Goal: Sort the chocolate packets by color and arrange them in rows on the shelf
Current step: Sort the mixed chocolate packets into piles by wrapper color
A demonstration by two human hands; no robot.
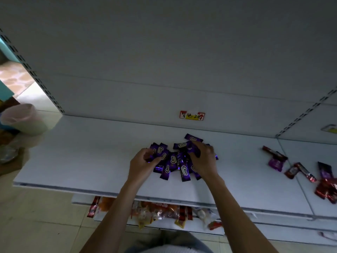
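Two hands: we see both over the white shelf (91,152), one at each side of a heap.
Purple packets (175,163): a loose, overlapping heap at the shelf's middle, lying every which way.
Left hand (144,159): at the heap's nine o'clock, fingers curled round a few packets.
Right hand (202,157): at the heap's two o'clock, fingers curled, pinching packets on top.
Red packets (299,170): scattered at three o'clock, well apart from the heap.
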